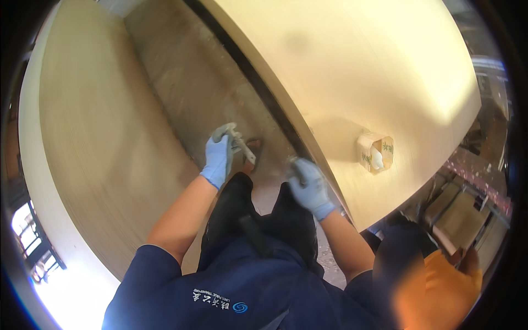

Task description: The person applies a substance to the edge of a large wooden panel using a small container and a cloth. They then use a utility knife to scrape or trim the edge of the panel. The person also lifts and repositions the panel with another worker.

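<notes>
My left hand point(218, 157), in a light blue glove with grey-coated fingers, is closed around a pale, narrow, flat tool point(242, 146). The tool's free end slants down toward my knees, and its exact kind is unclear. My right hand point(309, 186) wears a matching glove and is blurred by motion. Its fingers are curled in near the edge of the pale board stack point(352, 71) on my right; whatever they may hold is hidden. On that stack stands a small many-sided box point(364, 153) of tan material, with a white object point(377, 158) inside.
A second large pale board surface point(99, 121) rises on my left. Between the two runs a narrow strip of brownish floor point(203, 82). At lower right is a person in orange point(440, 291), close beside me, near a rack with brown boards point(459, 212).
</notes>
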Available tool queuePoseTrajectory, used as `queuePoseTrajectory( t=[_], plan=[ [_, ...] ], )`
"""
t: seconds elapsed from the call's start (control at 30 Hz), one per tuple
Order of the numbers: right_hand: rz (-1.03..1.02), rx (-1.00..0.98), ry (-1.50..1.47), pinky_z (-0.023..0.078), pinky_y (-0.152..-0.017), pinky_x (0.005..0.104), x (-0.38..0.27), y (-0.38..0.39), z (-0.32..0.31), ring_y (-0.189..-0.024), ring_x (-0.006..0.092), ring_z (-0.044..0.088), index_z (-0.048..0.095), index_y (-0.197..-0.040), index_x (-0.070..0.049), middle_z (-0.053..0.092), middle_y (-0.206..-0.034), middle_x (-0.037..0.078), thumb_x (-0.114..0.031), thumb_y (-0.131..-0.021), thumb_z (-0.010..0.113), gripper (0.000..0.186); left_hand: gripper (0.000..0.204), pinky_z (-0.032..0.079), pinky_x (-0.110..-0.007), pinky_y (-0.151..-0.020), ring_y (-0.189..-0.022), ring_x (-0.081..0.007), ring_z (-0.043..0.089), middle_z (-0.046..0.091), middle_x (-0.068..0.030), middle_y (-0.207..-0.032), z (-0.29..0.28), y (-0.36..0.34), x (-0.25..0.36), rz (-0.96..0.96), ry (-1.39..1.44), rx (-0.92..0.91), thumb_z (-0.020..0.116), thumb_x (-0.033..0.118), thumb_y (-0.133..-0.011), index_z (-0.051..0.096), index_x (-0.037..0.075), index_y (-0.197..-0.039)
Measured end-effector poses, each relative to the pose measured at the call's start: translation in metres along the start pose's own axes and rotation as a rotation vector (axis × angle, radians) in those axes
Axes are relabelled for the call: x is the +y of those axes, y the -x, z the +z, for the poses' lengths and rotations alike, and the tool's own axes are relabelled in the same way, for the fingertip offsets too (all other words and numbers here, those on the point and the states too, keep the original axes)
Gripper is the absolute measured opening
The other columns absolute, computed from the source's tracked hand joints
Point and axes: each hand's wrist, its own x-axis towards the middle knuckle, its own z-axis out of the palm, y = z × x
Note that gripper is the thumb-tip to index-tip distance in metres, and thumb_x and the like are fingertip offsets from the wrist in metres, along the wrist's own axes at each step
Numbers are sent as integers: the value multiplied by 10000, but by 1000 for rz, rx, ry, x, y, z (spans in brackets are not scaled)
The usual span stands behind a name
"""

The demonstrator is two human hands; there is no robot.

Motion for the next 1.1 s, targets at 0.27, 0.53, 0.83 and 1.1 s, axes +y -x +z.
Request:
queuePoseTrajectory(
  t=[0.27,0.53,0.83,1.1],
  plan=[
    [658,-183,-1068,562,-809,304,36,10,-32,-933,159,652,553,-1287,36,649,-1115,107,22,-891,589,398,302,520,-273,-808,-924,-156,613,633,-82,-1051,102,55,-42,307,14,-40,497,23,-985,601,35,-1268],
    [890,-375,-1099,473,-508,257,50,-21,-65,-590,110,585,630,-1118,36,664,-818,84,-42,-903,574,235,486,451,-385,-997,-1149,-336,545,569,-146,-1245,93,101,-30,1012,-958,-120,626,75,-803,587,70,-1288],
    [210,270,-369,482,-864,298,71,-69,-49,-1017,230,613,678,-1111,-9,651,-1117,147,-96,-896,595,246,254,516,-429,-833,-941,-370,634,656,-157,-1039,112,33,-21,578,-942,-253,576,130,-868,632,110,-1116],
    [-279,40,385,352,-1053,469,94,-89,-42,-1196,339,514,724,-1065,-108,644,-1189,86,-60,-777,671,297,204,511,-418,-791,-902,-363,634,663,-156,-993,115,4,-25,602,-951,-245,543,160,-914,623,75,-1082]
  ],
)
